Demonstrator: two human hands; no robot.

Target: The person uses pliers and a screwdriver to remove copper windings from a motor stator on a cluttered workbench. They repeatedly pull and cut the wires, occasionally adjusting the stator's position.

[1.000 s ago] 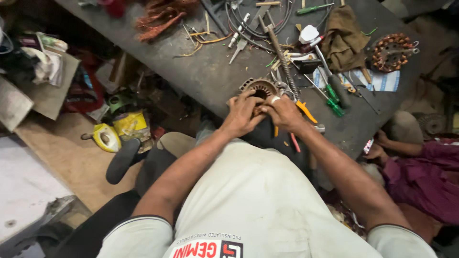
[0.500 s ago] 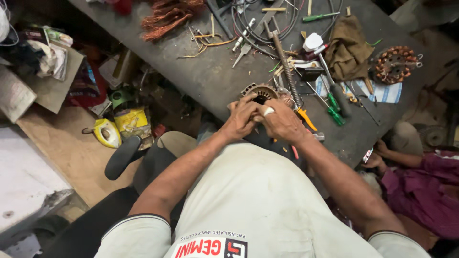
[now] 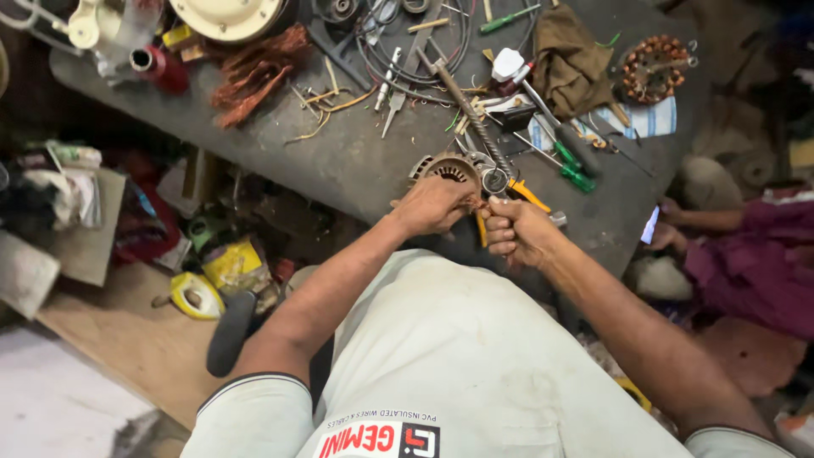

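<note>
My left hand (image 3: 434, 205) grips a round motor stator (image 3: 447, 169) with copper windings at the near edge of the dark workbench (image 3: 339, 153). My right hand (image 3: 515, 229) is clenched around a tool with orange-yellow handles (image 3: 527, 194), held right beside the stator. A few copper strands show between the two hands. A metal hammer (image 3: 462, 100) lies just behind the stator.
Green-handled screwdrivers (image 3: 566, 157), an olive rag (image 3: 570, 64), a second wound stator (image 3: 653, 68), loose copper wire (image 3: 254, 72), black cable coils and a cream fan housing (image 3: 227, 15) litter the bench. Another person (image 3: 738, 254) in purple sits at the right with a phone. Clutter fills the floor at the left.
The camera has tilted so more of the far bench shows. My hands have drawn slightly apart; the right one has pulled back from the stator.
</note>
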